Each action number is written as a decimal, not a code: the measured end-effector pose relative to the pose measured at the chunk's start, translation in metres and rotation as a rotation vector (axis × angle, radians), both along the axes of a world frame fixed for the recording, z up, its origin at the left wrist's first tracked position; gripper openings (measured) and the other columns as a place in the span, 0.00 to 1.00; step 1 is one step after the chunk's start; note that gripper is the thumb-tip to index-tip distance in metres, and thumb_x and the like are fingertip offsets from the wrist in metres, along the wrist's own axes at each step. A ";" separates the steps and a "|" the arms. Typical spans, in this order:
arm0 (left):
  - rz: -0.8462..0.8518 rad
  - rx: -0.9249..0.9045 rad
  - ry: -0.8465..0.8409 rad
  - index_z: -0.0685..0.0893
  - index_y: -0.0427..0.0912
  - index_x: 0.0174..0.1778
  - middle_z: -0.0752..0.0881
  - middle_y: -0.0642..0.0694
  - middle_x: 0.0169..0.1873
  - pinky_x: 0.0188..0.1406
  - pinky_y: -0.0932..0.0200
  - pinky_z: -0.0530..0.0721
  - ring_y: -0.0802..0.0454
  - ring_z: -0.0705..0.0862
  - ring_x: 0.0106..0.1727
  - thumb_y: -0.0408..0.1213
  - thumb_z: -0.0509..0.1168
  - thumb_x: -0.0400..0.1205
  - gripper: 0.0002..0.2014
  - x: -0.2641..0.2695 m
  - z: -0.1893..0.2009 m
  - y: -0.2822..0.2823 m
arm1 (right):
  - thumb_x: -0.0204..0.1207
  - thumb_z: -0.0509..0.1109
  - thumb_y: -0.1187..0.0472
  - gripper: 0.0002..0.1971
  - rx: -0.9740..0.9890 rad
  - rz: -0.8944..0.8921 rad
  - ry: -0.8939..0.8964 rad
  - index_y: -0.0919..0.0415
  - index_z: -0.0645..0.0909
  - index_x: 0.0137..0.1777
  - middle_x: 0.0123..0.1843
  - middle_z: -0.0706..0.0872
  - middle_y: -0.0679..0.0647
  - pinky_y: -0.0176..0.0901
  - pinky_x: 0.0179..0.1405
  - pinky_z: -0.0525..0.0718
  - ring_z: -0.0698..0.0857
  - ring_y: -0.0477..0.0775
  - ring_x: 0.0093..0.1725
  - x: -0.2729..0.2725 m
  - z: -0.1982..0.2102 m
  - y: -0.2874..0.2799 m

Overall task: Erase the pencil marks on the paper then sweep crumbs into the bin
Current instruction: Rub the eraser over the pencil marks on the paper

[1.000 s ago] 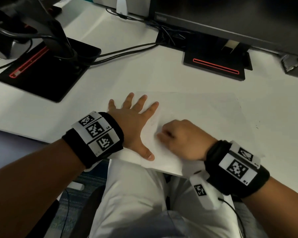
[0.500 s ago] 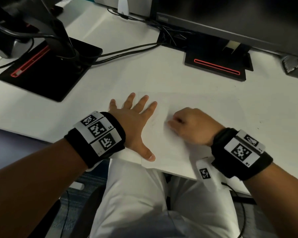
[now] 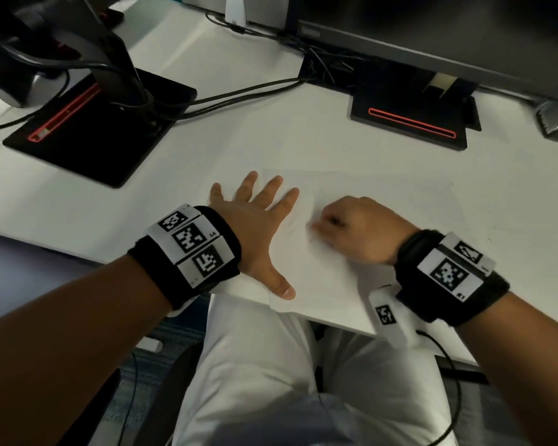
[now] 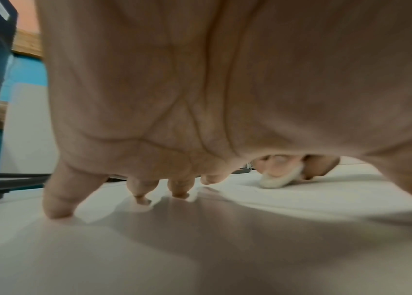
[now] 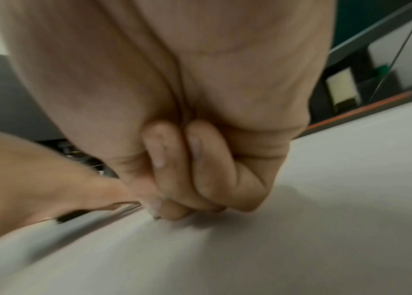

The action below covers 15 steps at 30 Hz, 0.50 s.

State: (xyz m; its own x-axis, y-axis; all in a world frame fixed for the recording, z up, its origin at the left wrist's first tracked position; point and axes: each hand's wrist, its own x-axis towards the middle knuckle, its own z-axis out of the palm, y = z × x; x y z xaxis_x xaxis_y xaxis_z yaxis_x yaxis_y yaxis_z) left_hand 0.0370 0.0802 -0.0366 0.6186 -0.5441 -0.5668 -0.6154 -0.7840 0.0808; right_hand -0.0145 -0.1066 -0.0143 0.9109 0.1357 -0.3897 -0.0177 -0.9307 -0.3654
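Note:
A white sheet of paper (image 3: 384,204) lies at the desk's front edge, with faint pencil marks (image 3: 295,231) near its left part. My left hand (image 3: 255,217) lies flat with spread fingers, pressing the paper's left side down. My right hand (image 3: 351,226) is curled into a fist on the paper just right of the left hand. In the left wrist view a white eraser (image 4: 280,178) shows pinched in the right hand's fingers, its tip on the paper. The right wrist view shows only curled fingers (image 5: 200,169), blurred; the eraser is hidden there.
Two black monitor bases with red slots stand behind, one at the left (image 3: 94,130), one at the right (image 3: 409,120). Black cables (image 3: 239,94) run between them. A monitor (image 3: 432,33) fills the back right. My lap sits below the desk edge (image 3: 335,323). No bin is in view.
My right hand has moved up the paper away from the front edge, then slightly left again, rubbing with the eraser. The left hand has stayed pressed in place.

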 end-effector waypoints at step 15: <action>0.006 -0.008 0.012 0.24 0.57 0.83 0.26 0.52 0.84 0.78 0.20 0.41 0.41 0.27 0.84 0.82 0.71 0.52 0.77 0.001 0.001 -0.001 | 0.86 0.59 0.48 0.21 -0.015 0.029 0.034 0.58 0.78 0.34 0.33 0.82 0.51 0.44 0.35 0.73 0.80 0.53 0.36 0.001 -0.001 -0.003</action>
State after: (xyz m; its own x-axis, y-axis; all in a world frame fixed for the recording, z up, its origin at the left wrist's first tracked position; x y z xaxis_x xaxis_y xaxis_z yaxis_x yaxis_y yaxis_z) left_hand 0.0376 0.0796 -0.0358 0.6149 -0.5452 -0.5698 -0.6098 -0.7869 0.0948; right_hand -0.0132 -0.1091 -0.0152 0.8927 0.1558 -0.4229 -0.0027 -0.9365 -0.3506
